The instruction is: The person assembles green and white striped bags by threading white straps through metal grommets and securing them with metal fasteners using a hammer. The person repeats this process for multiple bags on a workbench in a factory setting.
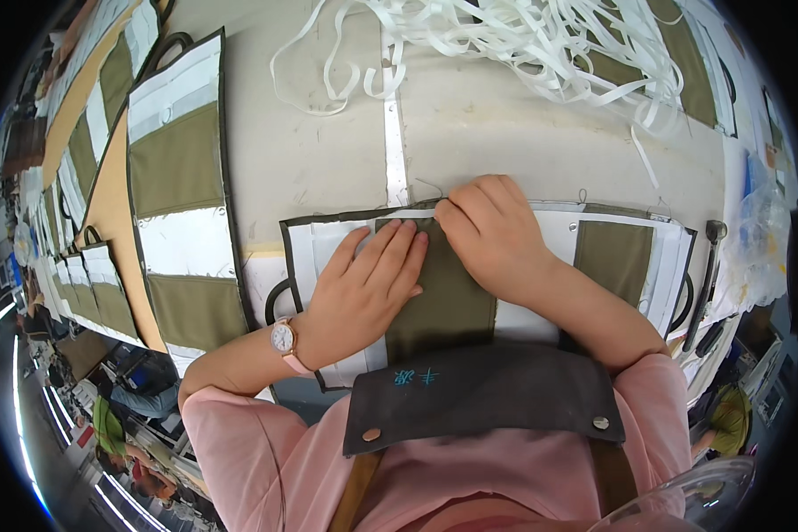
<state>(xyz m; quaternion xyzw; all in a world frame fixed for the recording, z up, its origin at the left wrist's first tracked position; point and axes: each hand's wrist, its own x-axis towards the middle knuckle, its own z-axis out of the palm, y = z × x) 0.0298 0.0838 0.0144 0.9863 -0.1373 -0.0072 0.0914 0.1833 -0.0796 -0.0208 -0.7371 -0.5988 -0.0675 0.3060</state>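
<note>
A fabric panel [441, 306] with white and olive-green sections and dark edge binding lies flat on the table in front of me. A black loop handle shows at each short end. My left hand [356, 288] rests flat on its left part, fingers stretched toward the far edge. Just right of those fingertips, my right hand [492, 232] is closed, its fingers bent and pinching the dark binding at the far edge. The tips of the right fingers are partly hidden. A loose thread [430, 188] sticks up beside them.
A tangled heap of white ribbon [505, 44] lies at the far side. Similar panels lie at left [186, 239] and far right [683, 62]. A dark long-handled tool [708, 279] and a clear plastic bag [758, 235] are at right. Other people sit behind, lower left.
</note>
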